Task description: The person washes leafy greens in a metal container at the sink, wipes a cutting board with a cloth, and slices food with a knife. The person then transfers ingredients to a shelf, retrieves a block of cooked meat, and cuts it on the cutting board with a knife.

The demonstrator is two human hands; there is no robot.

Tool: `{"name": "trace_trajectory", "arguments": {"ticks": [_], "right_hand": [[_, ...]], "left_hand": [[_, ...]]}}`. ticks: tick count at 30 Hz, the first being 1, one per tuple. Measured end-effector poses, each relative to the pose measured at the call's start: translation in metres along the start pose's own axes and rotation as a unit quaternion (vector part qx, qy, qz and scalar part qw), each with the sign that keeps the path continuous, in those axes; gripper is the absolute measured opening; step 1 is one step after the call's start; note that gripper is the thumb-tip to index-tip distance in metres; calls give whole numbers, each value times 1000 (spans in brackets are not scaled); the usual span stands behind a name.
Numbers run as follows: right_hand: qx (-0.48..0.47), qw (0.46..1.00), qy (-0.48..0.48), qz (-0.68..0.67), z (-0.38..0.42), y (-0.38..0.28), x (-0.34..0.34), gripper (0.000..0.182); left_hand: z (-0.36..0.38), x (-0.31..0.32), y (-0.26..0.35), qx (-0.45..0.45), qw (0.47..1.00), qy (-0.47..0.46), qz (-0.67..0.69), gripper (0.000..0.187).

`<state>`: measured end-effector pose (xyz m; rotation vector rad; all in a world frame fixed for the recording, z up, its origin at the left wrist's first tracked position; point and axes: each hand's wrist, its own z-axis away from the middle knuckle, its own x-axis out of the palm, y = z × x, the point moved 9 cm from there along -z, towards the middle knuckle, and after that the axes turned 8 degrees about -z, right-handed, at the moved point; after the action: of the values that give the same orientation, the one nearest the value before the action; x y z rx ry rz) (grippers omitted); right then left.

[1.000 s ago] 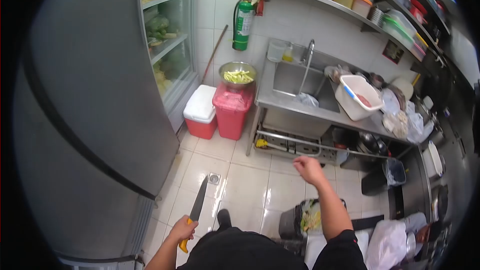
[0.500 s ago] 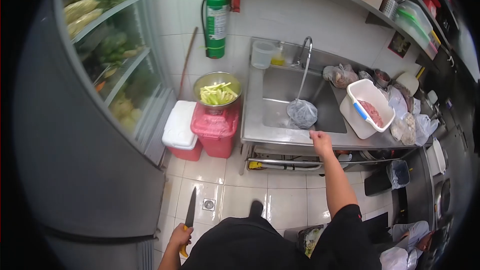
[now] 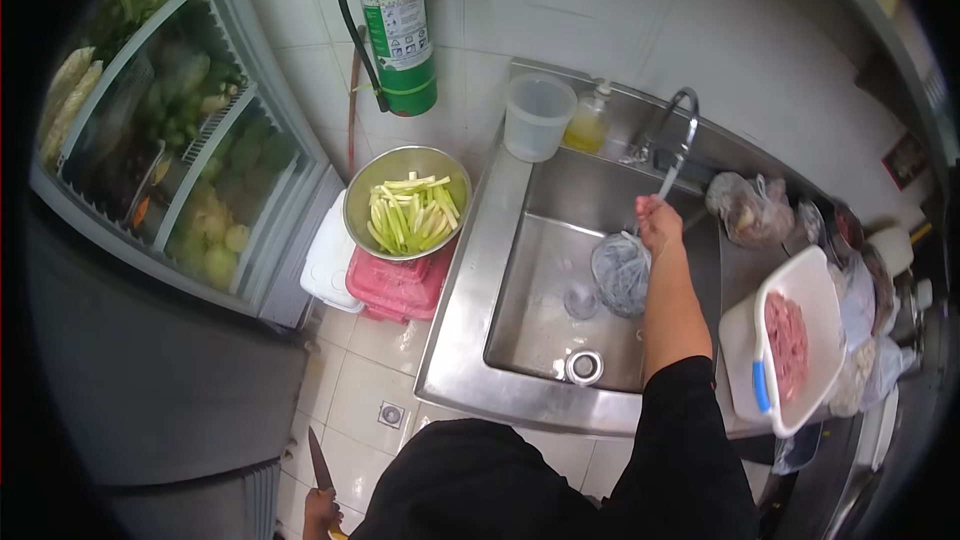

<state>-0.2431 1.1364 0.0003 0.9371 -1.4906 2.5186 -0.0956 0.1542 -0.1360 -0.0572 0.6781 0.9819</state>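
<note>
My left hand (image 3: 321, 512), low at the left, is closed around the yellow handle of a knife (image 3: 319, 460), whose blade points up and away from me. My right hand (image 3: 660, 222) reaches over the sink (image 3: 530, 310) to the water stream just below the curved faucet (image 3: 686, 120). Its fingers look loosely curled, with nothing visible in them. Beneath that forearm, a clear plastic bag (image 3: 618, 275) rests in the basin, partly covered by the arm. Its contents are not clear.
Cut pale-green vegetable sticks fill a steel bowl (image 3: 350, 215) on a red lidded bin (image 3: 398, 285). A white tub (image 3: 740, 340) with raw meat (image 3: 787, 340) stands right of the sink. A glass-door fridge (image 3: 150, 200) is left; a fire extinguisher (image 3: 400, 35) hangs behind.
I have come closer to the sink. My right hand has moved from its front edge forward to the running water. My left hand keeps the knife, now lower in view.
</note>
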Motion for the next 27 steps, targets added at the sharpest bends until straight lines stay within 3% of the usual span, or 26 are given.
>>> {"name": "trace_trajectory", "arguments": {"ticks": [3,4,6,9,10,13,17,18,22,25,26,27], "right_hand": [[-64,985,25,161,-33,-25,27,14],[-143,936,33,321,-52,-35,40,17],[-289,742,36,603,-80,-39,70,23],[-377,557,64,737,-39,-30,101,28],[-270,579,40,768,-59,-24,94,37],[-313,542,39,779,-88,-24,84,31],[-379,523,-26,763,-69,-40,95,21],[-394,493,-14,776,-68,-38,95,20],[-322,514,66,793,-73,-30,86,25],[-318,517,63,792,-69,-36,96,25],[-358,508,73,780,-66,-40,99,34],[-359,625,82,688,-92,-48,79,34]], "left_hand": [[26,11,16,-10,1000,7,12,29],[38,13,24,-26,999,10,18,29],[51,13,36,-30,999,16,-4,29],[67,9,53,-43,998,26,-24,27],[70,7,60,-40,998,33,-27,27],[81,4,87,-36,997,55,-34,23],[72,1,102,-25,997,42,-66,26],[67,1,106,-20,996,37,-74,27],[45,-8,128,11,993,16,-118,30],[31,-16,154,33,983,13,-182,32],[16,-20,152,40,986,16,-160,33],[3,-25,152,32,985,6,-171,31]]}}
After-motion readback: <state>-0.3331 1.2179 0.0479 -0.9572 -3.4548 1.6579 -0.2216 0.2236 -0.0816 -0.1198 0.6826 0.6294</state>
